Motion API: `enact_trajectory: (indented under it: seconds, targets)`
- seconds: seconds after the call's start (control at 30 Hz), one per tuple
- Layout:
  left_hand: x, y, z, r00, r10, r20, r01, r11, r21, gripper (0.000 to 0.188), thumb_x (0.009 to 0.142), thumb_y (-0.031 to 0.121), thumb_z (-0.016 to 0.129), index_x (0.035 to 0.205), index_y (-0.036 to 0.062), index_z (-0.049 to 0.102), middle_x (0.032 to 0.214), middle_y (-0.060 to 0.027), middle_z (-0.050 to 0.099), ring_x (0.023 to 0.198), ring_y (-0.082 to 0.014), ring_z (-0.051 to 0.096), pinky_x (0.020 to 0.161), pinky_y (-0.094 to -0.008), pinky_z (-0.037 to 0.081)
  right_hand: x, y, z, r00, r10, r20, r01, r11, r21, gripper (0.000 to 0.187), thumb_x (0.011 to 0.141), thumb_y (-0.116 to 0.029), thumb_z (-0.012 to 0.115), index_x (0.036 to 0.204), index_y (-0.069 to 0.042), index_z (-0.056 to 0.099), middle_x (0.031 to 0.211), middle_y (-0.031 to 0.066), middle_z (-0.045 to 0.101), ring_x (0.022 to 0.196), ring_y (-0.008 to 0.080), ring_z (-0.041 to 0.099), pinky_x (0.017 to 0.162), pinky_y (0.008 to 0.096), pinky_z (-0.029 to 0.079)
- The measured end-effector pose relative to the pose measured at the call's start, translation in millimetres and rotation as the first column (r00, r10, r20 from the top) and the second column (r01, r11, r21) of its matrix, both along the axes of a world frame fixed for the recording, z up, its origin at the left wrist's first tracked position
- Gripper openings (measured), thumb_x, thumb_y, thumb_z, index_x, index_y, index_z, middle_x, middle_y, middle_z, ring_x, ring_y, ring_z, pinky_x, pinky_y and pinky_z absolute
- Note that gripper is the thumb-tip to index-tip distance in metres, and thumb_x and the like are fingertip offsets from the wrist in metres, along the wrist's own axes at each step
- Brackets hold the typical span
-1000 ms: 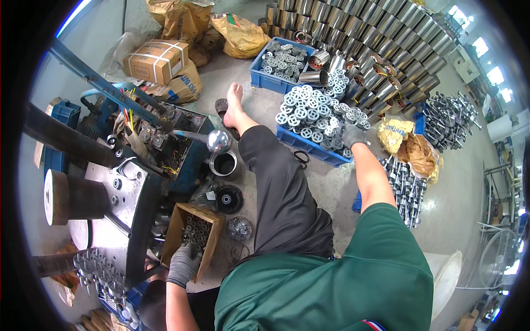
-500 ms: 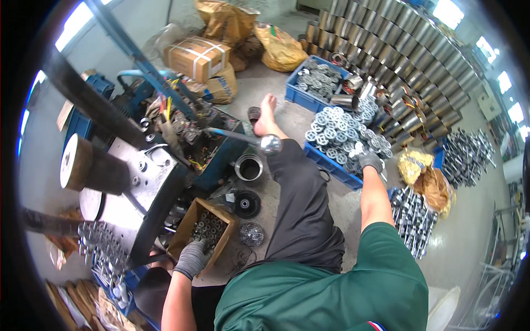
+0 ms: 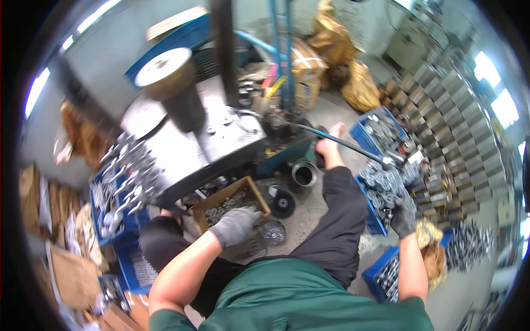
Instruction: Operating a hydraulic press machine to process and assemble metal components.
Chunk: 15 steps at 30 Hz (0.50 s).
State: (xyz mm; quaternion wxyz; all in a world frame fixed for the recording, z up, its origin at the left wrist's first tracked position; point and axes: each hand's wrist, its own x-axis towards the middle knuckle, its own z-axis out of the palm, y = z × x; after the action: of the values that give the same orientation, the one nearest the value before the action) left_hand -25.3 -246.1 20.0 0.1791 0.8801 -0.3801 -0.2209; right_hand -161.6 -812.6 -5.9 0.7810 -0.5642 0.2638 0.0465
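My left hand (image 3: 238, 226), in a grey glove, is over the near right corner of an open cardboard box (image 3: 255, 190). Its fingers are curled and close together; whatever they hold is hidden. Small ring-shaped metal parts (image 3: 223, 208) lie in the box. My right hand (image 3: 404, 219), gloved too, reaches to the near edge of a heap of round spoked metal discs (image 3: 381, 179). These discs fill a blue crate (image 3: 376, 220). The right fingers look bent against the heap, blurred, and I cannot make out what is between them.
A press-like machine with a steel table (image 3: 221, 146) stands at left, its ball-ended lever (image 3: 348, 144) reaching right above my leg. Crankshaft-like parts (image 3: 130, 171) hang at the table's near left corner. Stacked metal cylinders (image 3: 452, 143) rise at far right. A black disc (image 3: 283, 204) lies on the floor.
My view has swung left, so the scene sits farther right. My left hand has drawn up out of the box to its near edge. My right hand remains at the disc heap.
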Motion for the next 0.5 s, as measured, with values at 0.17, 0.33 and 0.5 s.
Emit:
enact_trajectory:
  seconds: [0.17,0.33,0.5]
  targets:
    - [-1.4,2.2,6.1,0.999,0.007,0.034,-0.002,0.988,-0.153,0.035,0.093,0.023,0.067,0.123,0.0057,0.068,0.111,-0.0190,0.068,0.104,-0.0383,0.067,0.092,-0.0493,0.054,78.8,143.6,89.1,0.917,0.327,0.230,-0.371,0.909,0.190,0.070,0.087,-0.046,0.078,0.136,-0.001,0.055,0.115,0.0162,0.071,0.071,0.0193,0.068,0.056,0.0335,0.052]
    - [0.7,5.9,9.7,0.984,0.119,-0.130,-0.161,0.908,-0.387,0.036,0.095,0.021,0.068,0.127,0.0042,0.067,0.116,-0.0209,0.067,0.108,-0.0383,0.067,0.096,-0.0461,0.054,158.8,289.9,118.1,0.696,0.635,0.335,-0.690,0.721,0.067,0.065,0.084,-0.019,0.077,0.141,-0.002,0.051,0.111,0.0108,0.068,0.081,0.0167,0.065,0.069,0.0313,0.053]
    - [5.1,11.5,1.8,0.823,0.054,-0.565,-0.505,0.525,-0.685,0.050,0.104,0.010,0.060,0.151,0.0027,0.044,0.129,-0.0111,0.065,0.125,-0.0185,0.057,0.109,-0.0369,0.047,196.4,395.6,126.4,0.621,0.653,0.433,-0.695,0.715,-0.082,0.064,0.085,-0.001,0.078,0.142,-0.003,0.050,0.115,0.0101,0.068,0.101,0.0196,0.069,0.090,0.0345,0.057]
